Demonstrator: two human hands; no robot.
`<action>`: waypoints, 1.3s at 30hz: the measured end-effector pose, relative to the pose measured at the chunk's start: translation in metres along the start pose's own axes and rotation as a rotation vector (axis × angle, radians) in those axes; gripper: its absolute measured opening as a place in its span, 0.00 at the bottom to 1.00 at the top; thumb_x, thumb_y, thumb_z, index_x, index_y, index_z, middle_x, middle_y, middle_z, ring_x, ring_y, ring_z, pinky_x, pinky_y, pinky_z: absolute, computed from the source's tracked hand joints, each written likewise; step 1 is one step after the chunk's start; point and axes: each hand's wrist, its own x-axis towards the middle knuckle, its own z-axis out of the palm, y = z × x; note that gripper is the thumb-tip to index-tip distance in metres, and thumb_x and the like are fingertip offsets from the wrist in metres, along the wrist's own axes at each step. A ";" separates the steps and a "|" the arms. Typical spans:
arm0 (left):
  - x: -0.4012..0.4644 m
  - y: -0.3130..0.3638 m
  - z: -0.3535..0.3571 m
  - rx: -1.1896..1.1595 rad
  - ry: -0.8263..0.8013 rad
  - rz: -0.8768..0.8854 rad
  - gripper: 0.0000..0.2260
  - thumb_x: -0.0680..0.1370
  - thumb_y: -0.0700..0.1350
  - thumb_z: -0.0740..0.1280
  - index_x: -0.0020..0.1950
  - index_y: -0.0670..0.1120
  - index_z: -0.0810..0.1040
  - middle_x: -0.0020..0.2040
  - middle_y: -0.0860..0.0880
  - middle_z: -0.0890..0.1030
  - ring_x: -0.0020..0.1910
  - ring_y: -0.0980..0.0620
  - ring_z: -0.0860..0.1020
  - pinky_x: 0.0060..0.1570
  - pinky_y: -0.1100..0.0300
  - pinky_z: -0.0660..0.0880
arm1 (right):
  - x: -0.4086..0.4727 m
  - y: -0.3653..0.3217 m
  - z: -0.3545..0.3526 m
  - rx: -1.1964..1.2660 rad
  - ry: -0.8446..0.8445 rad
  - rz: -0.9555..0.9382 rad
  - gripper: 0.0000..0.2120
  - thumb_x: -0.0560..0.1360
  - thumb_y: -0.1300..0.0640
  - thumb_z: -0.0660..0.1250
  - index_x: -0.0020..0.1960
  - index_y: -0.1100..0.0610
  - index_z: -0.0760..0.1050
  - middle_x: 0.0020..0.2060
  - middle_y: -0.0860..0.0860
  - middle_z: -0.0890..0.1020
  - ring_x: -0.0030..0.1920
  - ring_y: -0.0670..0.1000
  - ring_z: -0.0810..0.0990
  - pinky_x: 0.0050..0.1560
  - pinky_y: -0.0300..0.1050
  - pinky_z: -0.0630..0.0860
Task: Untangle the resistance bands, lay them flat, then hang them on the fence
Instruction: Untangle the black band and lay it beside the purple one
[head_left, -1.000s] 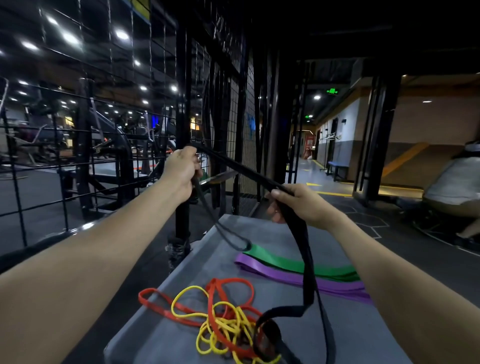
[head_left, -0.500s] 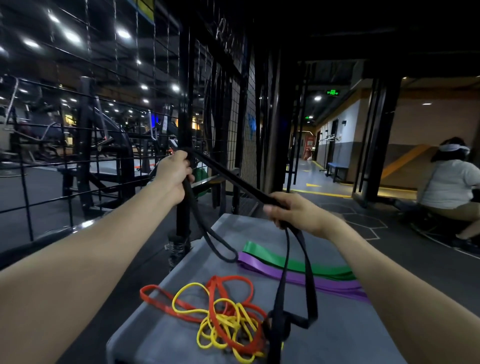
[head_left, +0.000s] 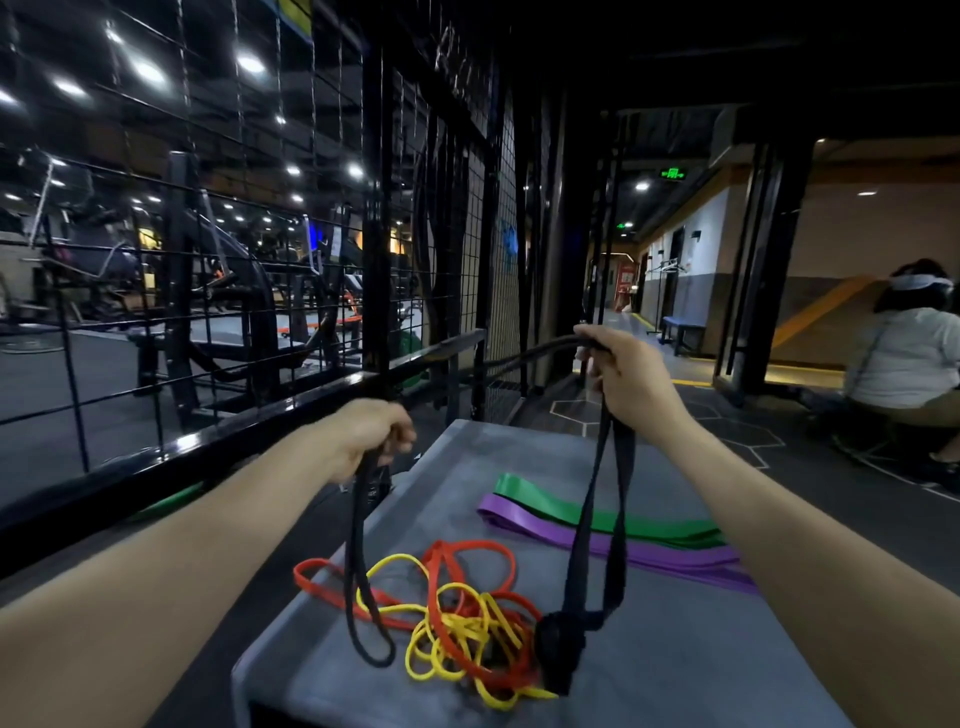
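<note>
I hold a black resistance band (head_left: 579, 561) in both hands above a grey padded box (head_left: 675, 649). My left hand (head_left: 371, 436) grips one end, and a narrow loop hangs from it down to the box. My right hand (head_left: 631, 376) grips the band higher up; two strands drop from it to a knot near the tangle. A red band (head_left: 470, 553) and a yellow band (head_left: 457, 629) lie tangled together on the box. A green band (head_left: 550, 506) and a purple band (head_left: 561, 535) lie flat behind them. The black wire fence (head_left: 260, 234) stands to the left.
A black metal rail (head_left: 218, 441) runs along the fence base beside the box. Gym machines stand behind the fence. A person in a white shirt (head_left: 904, 358) crouches at the far right. A corridor with a blue bench (head_left: 683, 330) leads away ahead.
My left hand has come down from the fence to just above the box's corner. My right hand has risen. The black band now hangs in loops instead of stretching taut between my hands.
</note>
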 end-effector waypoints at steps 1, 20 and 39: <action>-0.003 -0.003 0.002 0.183 -0.073 0.020 0.04 0.76 0.38 0.64 0.41 0.42 0.75 0.40 0.43 0.77 0.38 0.50 0.76 0.39 0.60 0.71 | 0.000 -0.002 -0.004 -0.020 0.014 -0.013 0.18 0.79 0.69 0.52 0.66 0.62 0.70 0.43 0.53 0.76 0.38 0.50 0.74 0.44 0.45 0.74; -0.032 0.110 0.082 0.025 -0.146 0.533 0.08 0.81 0.43 0.57 0.42 0.47 0.71 0.34 0.51 0.65 0.30 0.55 0.63 0.29 0.63 0.62 | -0.006 -0.011 -0.008 -0.022 -0.149 -0.090 0.06 0.74 0.59 0.62 0.51 0.54 0.73 0.42 0.55 0.82 0.41 0.56 0.80 0.45 0.47 0.76; -0.049 0.117 0.075 0.059 -0.347 0.546 0.10 0.79 0.51 0.62 0.40 0.47 0.73 0.30 0.52 0.62 0.25 0.58 0.61 0.27 0.67 0.63 | 0.002 -0.039 -0.049 0.130 -0.379 -0.060 0.06 0.79 0.61 0.58 0.50 0.63 0.72 0.33 0.49 0.78 0.35 0.50 0.78 0.40 0.45 0.78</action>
